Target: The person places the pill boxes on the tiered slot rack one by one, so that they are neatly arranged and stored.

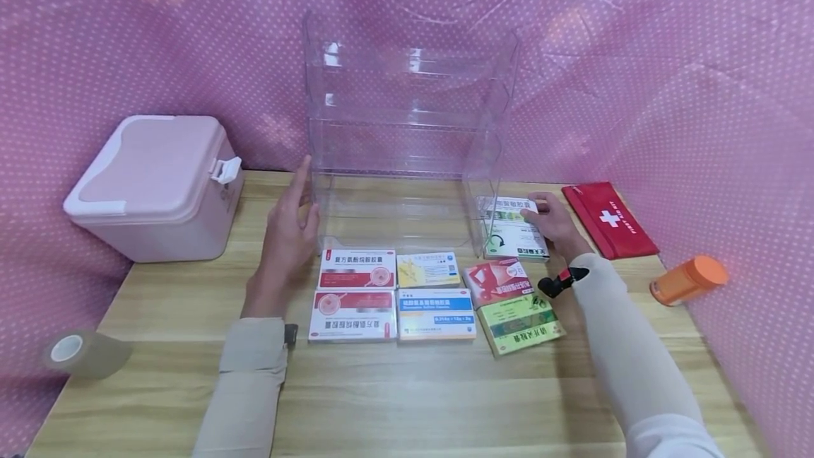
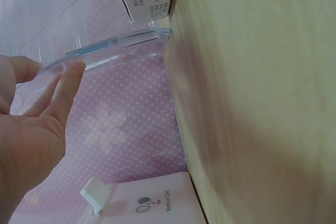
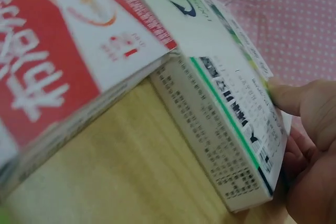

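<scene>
A clear plastic tiered rack point(image 1: 397, 119) stands at the back of the table. My left hand point(image 1: 289, 239) is at its left side, fingers extended against the side panel; in the left wrist view the fingertips point(image 2: 77, 69) meet the panel's edge. My right hand point(image 1: 555, 221) holds a white-and-green medicine box point(image 1: 506, 205) by its right end, thumb on top and fingers curled at the side. Another white medicine box point(image 1: 511, 240) lies right in front of it, near the rack's right side. In the right wrist view the thumb point(image 3: 286, 97) presses along the far box's edge.
Before the rack lie red-and-white boxes point(image 1: 352, 315), a yellow box point(image 1: 427, 270), a blue-and-white box point(image 1: 436, 314), a red box point(image 1: 498, 281) and a green box point(image 1: 521, 324). Left are a pink medicine chest point(image 1: 149, 189) and a tape roll point(image 1: 89, 354); right, a red first-aid pouch point(image 1: 609, 220) and an orange bottle point(image 1: 689, 280).
</scene>
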A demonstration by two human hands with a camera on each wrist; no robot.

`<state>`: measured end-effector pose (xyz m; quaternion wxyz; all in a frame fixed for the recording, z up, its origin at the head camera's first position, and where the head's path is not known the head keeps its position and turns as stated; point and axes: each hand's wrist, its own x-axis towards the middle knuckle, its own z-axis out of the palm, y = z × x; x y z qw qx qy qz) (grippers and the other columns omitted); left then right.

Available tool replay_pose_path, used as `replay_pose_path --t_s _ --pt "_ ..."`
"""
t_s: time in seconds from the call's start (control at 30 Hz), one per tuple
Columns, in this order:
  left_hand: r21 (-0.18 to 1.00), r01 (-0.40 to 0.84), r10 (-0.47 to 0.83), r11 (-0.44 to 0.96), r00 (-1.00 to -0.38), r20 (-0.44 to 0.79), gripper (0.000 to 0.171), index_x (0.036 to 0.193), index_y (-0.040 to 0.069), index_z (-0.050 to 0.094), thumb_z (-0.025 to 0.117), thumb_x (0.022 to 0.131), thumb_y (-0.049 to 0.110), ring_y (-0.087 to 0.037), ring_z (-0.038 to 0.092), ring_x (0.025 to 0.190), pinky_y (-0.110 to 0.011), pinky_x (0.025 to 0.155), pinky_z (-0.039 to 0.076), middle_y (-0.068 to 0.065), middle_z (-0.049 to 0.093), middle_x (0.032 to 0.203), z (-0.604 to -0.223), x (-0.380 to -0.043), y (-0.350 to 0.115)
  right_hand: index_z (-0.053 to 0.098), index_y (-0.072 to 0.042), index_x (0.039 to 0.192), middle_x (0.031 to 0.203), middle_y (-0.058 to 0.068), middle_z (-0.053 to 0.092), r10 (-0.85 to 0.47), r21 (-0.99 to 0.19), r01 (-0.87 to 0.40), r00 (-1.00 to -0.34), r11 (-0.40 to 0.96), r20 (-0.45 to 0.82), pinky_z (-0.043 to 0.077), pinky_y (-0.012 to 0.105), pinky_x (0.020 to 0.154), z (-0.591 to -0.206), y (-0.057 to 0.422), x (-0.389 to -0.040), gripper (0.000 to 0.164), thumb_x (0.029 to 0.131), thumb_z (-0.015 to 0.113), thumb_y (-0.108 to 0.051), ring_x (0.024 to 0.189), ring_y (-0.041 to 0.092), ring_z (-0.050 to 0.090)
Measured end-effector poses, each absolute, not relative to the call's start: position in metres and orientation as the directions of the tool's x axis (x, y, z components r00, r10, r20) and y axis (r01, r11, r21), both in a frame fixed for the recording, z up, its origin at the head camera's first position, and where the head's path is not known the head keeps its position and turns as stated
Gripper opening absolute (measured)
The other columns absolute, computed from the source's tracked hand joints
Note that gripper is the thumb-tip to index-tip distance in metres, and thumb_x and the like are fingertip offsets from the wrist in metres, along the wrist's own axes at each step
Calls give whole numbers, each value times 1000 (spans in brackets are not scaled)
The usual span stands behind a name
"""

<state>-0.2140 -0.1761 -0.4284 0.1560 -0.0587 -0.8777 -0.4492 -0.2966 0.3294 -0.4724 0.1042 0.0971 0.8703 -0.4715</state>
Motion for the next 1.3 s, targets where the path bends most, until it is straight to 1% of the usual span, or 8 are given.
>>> replay_pose_path --t_s 0.1,0.17,0.3,0.5,0.57,0.77,1.03,1.3 --pt "771 245 -35 588 -944 327 88 172 47 13 54 109 3 -43 56 146 -57 120 53 -9 36 176 -429 -214 -176 24 -16 171 163 26 44 79 -797 260 -962 545 -261 68 23 78 -472 332 -295 73 111 60 -35 126 40 65" --pt "772 238 -38 590 -946 321 88 171 50 12 54 109 4 -42 56 147 -57 121 53 -8 36 176 -429 -215 -177 25 -14 171 159 27 47 65 -780 250 -963 574 -261 68 23 78 -471 333 -294 73 111 59 -36 122 39 68" --pt "769 238 -39 594 -946 323 89 170 54 11 54 109 4 -42 56 146 -57 120 54 -8 36 176 -430 -215 -177 36 -11 166 153 26 53 41 -771 246 -961 587 -275 71 30 80 -469 336 -293 64 111 59 -37 114 36 74" --pt "762 255 -30 596 -940 339 89 171 51 12 54 109 3 -43 57 144 -57 117 56 -8 34 177 -431 -215 -177 36 -15 162 156 23 51 65 -798 238 -968 554 -244 71 36 85 -470 339 -291 66 107 65 -39 119 39 71" --pt "761 250 -31 599 -942 334 89 170 52 11 54 109 4 -43 57 145 -57 117 57 -6 33 177 -431 -214 -177 38 -16 160 155 23 53 90 -808 240 -969 537 -228 71 33 84 -471 340 -291 65 106 68 -38 121 40 70" --pt "762 238 -31 602 -947 320 89 171 52 10 54 109 4 -43 57 144 -56 109 62 -5 31 178 -429 -214 -178 44 -16 157 152 20 54 165 -838 227 -972 497 -166 61 13 76 -472 342 -287 58 106 68 -33 124 33 63" --pt "763 235 -33 602 -948 317 89 171 52 10 53 109 4 -43 57 144 -55 106 64 -5 30 178 -429 -213 -176 45 -17 159 154 20 53 173 -859 216 -973 465 -152 61 12 82 -474 350 -281 57 108 66 -32 125 32 62" --pt "769 222 -40 599 -951 305 89 169 56 9 53 110 6 -42 57 144 -53 103 66 -1 28 179 -428 -212 -176 45 -17 157 151 17 55 172 -879 195 -976 434 -132 63 14 84 -472 351 -278 55 108 65 -30 120 23 65"
